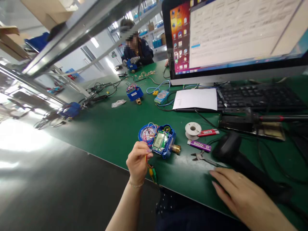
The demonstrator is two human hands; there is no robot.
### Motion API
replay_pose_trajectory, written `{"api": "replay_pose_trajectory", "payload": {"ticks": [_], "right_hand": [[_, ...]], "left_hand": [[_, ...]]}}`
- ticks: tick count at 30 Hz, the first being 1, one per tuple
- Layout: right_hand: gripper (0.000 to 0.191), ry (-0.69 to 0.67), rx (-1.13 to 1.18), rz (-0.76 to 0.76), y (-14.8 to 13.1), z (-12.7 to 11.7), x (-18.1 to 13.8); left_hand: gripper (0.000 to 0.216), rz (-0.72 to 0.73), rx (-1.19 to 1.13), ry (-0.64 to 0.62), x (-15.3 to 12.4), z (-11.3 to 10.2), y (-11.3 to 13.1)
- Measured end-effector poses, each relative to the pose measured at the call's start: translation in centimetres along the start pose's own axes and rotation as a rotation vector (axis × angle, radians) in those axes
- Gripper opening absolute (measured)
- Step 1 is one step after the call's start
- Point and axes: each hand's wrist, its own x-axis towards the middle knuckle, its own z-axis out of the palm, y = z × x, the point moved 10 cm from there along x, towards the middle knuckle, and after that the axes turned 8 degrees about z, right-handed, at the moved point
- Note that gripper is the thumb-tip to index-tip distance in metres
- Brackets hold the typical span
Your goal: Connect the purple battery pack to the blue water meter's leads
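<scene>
My left hand, low in the middle of the frame, is pinched shut on a bundle of thin wire leads whose red, yellow and green clip ends hang down off the table edge below my fingers. Those leads run up into the blue meter just above my hand at the frame's centre, lying on the green table with its cover off, its green circuit board and small display facing up and a tangle of coloured wires at its left side. My right hand, at the lower right, lies flat and relaxed on the table, fingers spread and holding nothing, just beside the black scanner. The risk I see is in my left grip: if I tug the leads, I judge the fine wires could tear from the board, or the meter could slide toward the near edge, since nothing steadies it. The hanging clips could touch each other and short. The small cutters lie near my right fingertips, and a careless sweep could knock them, or the solder spool farther up. A co-worker sits at the far end, upper middle, well apart from my hands.
</scene>
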Motion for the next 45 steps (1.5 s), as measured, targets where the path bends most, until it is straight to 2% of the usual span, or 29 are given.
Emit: {"api": "replay_pose_trajectory", "payload": {"ticks": [2,3,5,7,9,13,18,20,22,24,26,28,30,37,45], "right_hand": [[0.027,0.006,-0.096,-0.005,-1.1,1.4,2.0],[0.025,-0.041,-0.146,0.03,-1.2,2.6,3.2],[0.026,-0.22,-0.235,0.179,-0.2,5.5,5.4],[0.029,-0.323,-0.282,0.309,0.8,7.2,7.2],[0.031,-0.334,-0.277,0.367,1.2,7.8,8.8],[0.036,-0.358,-0.172,0.412,1.3,7.8,9.9],[0.025,-0.405,0.125,0.454,0.0,6.3,7.5],[0.021,-0.479,0.492,0.428,-2.2,6.3,6.0],[0.031,-0.533,1.031,0.476,-4.5,6.4,4.6],[0.048,-0.595,1.496,0.632,-6.1,7.3,3.4],[0.063,-0.704,1.707,0.812,-7.3,8.8,2.3],[0.067,-0.786,1.773,0.911,-7.9,9.6,1.8],[0.062,-0.812,1.775,0.951,-7.9,10.0,1.9],[0.05,-0.892,1.741,0.988,-8.2,10.5,1.6],[0.052,-0.951,1.718,1.033,-8.6,11.0,1.2]], "left_hand": [[0.013,0.165,0.126,0.021,-0.5,0.3,3.4],[0.013,0.244,0.194,0.021,-1.0,0.7,5.1],[0.01,0.354,0.292,0.011,-1.9,1.7,7.7],[0.007,0.404,0.35,0.0,-2.7,2.6,9.1],[0.006,0.413,0.362,-0.002,-3.4,3.1,9.5],[0.006,0.393,0.335,0.017,-4.0,3.0,9.4],[0.008,0.323,0.265,0.072,-4.3,2.3,8.7],[0.013,0.261,0.205,0.096,-4.4,2.2,8.0],[0.018,0.205,0.142,0.104,-4.6,2.4,7.3],[0.021,0.169,0.082,0.095,-4.7,2.8,6.9],[0.024,0.141,0.042,0.088,-4.7,3.2,6.7],[0.024,0.123,0.018,0.072,-4.7,3.7,6.6],[0.024,0.106,-0.001,0.053,-4.7,4.1,6.5],[0.02,0.084,-0.028,0.032,-4.7,4.5,6.1],[0.021,0.064,-0.042,0.021,-4.8,4.5,5.7]]}}
